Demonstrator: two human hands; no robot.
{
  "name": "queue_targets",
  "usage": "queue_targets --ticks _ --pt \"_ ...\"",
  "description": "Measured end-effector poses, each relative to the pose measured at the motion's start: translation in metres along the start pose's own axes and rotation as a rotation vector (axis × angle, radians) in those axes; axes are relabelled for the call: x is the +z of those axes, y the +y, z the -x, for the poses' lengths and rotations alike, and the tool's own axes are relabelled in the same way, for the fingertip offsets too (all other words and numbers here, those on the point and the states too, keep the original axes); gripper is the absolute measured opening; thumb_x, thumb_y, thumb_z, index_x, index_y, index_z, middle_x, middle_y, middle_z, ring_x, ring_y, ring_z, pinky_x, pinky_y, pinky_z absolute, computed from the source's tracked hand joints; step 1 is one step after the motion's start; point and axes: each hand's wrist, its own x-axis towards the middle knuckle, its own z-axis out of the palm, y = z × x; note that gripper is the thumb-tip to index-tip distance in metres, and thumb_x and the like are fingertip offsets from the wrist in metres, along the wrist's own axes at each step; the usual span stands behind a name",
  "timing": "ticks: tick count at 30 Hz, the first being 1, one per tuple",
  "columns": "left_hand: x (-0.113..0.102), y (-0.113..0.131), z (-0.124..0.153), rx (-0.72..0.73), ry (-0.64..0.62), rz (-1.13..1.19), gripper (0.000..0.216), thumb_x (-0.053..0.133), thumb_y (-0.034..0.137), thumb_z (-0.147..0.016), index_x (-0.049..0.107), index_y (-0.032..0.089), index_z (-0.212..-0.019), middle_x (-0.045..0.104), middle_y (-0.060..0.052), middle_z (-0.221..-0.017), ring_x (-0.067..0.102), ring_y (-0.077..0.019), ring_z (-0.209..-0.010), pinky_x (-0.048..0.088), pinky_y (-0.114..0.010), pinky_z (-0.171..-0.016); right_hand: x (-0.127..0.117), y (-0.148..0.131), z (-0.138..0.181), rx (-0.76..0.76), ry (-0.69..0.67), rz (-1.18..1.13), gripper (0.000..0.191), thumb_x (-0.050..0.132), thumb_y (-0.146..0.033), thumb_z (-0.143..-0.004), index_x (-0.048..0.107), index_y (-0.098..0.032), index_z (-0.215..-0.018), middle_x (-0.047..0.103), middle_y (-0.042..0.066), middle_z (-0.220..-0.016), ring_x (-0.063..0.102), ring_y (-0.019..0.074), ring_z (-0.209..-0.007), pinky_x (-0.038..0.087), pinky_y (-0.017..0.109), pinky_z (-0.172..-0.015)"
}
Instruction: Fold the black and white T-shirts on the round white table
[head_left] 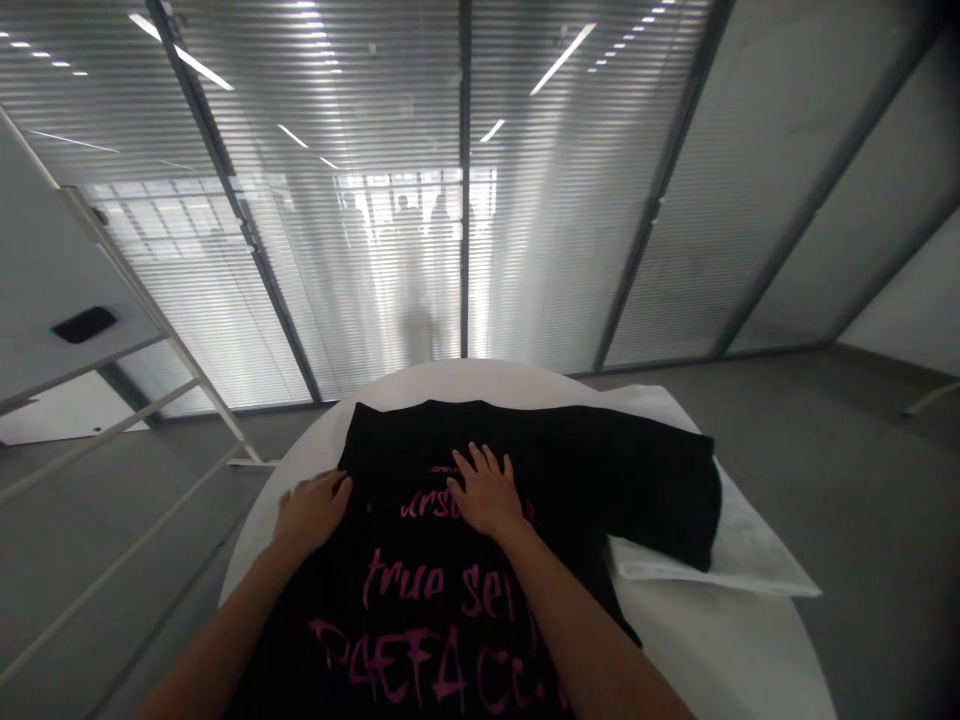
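A black T-shirt [570,470] with pink lettering lies spread over a round white table [285,500]. Its right-hand sleeve stretches out flat, while the left-hand side shows a straight edge with no sleeve visible there. My left hand [311,510] rests at that left edge, thumb by the cloth; its fingers are bent over and partly hidden, so what they grip cannot be made out. My right hand [487,490] lies flat on the upper chest of the shirt, fingers spread, covering part of the print. The shirt's lower end runs out of the frame.
White folded cloth or sheeting [750,550] lies under the sleeve and overhangs the table's right edge. A whiteboard [60,270] on a pale metal frame stands at the left, with a black eraser-like object [84,324] on it. Glass panels with blinds [405,260] rise behind the table.
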Motion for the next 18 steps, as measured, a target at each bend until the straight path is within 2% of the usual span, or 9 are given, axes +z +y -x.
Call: queue_targets --ticks 2,4,6,7,9,13,15,18 --pt "-0.016 0.004 -0.023 -0.029 0.067 0.032 0.047 0.03 0.044 -0.096 0.066 0.022 -0.117 0.071 -0.011 -0.113 0.065 -0.0302 -0.105 0.049 -0.045 -0.091 0.0 0.0 0.0 0.001 0.0 -0.001 0.06 0.03 -0.055 -0.096 0.034 -0.03 -0.15 0.025 0.007 -0.159 0.015 0.0295 -0.147 0.0 0.053 -0.115" --pt "-0.026 0.015 -0.048 0.106 0.218 0.047 0.045 0.032 0.036 -0.096 0.063 0.018 -0.123 0.069 -0.012 -0.117 0.062 -0.0271 -0.111 0.046 -0.04 -0.097 0.001 0.0 -0.001 -0.003 0.015 -0.006 0.06 0.03 -0.055 -0.096 0.035 -0.03 -0.149 0.026 0.007 -0.159 0.016 0.0299 -0.146 0.0 0.054 -0.115" --pt "-0.025 0.028 -0.071 0.301 0.286 0.023 0.045 0.034 0.033 -0.096 0.058 0.017 -0.13 0.063 -0.01 -0.129 0.055 -0.0246 -0.122 0.039 -0.039 -0.106 0.001 0.0 -0.001 -0.008 0.029 -0.011 0.059 0.03 -0.055 -0.096 0.036 -0.03 -0.149 0.027 0.008 -0.159 0.017 0.0303 -0.146 0.001 0.054 -0.115" --pt "-0.021 0.034 -0.08 0.363 0.267 0.001 0.046 0.033 0.035 -0.096 0.056 0.018 -0.133 0.061 -0.009 -0.133 0.052 -0.0239 -0.125 0.036 -0.039 -0.109 0.001 0.0 -0.001 -0.01 0.032 -0.012 0.059 0.031 -0.055 -0.096 0.036 -0.03 -0.149 0.027 0.008 -0.159 0.018 0.0304 -0.146 0.001 0.054 -0.115" --pt "-0.005 0.041 -0.095 0.382 0.164 -0.051 0.049 0.032 0.039 -0.098 0.052 0.02 -0.137 0.054 -0.01 -0.141 0.046 -0.0248 -0.132 0.032 -0.042 -0.111 0.001 0.0 -0.001 -0.01 0.029 -0.01 0.059 0.031 -0.055 -0.096 0.036 -0.03 -0.149 0.027 0.008 -0.159 0.018 0.0304 -0.146 0.002 0.054 -0.115" --pt "0.028 0.03 -0.111 0.246 -0.047 -0.091 0.058 0.026 0.05 -0.098 0.039 0.023 -0.148 0.033 -0.011 -0.156 0.026 -0.0307 -0.144 0.027 -0.053 -0.112 -0.001 0.0 0.0 -0.004 0.012 -0.005 0.059 0.03 -0.054 -0.096 0.035 -0.03 -0.149 0.027 0.007 -0.159 0.017 0.0297 -0.146 0.002 0.054 -0.115" --pt "0.035 0.021 -0.116 0.227 -0.08 -0.088 0.06 0.022 0.052 -0.098 0.032 0.027 -0.151 0.025 -0.009 -0.159 0.021 -0.0308 -0.146 0.025 -0.056 -0.112 -0.002 -0.001 0.0 -0.005 0.01 -0.008 0.059 0.03 -0.054 -0.096 0.036 -0.03 -0.149 0.027 0.008 -0.159 0.017 0.0295 -0.146 0.002 0.054 -0.115" --pt "0.032 0.019 -0.12 0.231 -0.102 -0.119 0.06 0.022 0.054 -0.097 0.028 0.031 -0.152 0.023 -0.007 -0.16 0.019 -0.0316 -0.147 0.02 -0.061 -0.112 -0.004 -0.002 0.0 0.001 0.001 -0.008 0.059 0.029 -0.053 -0.096 0.035 -0.03 -0.15 0.026 0.008 -0.159 0.017 0.0297 -0.146 0.002 0.055 -0.115"
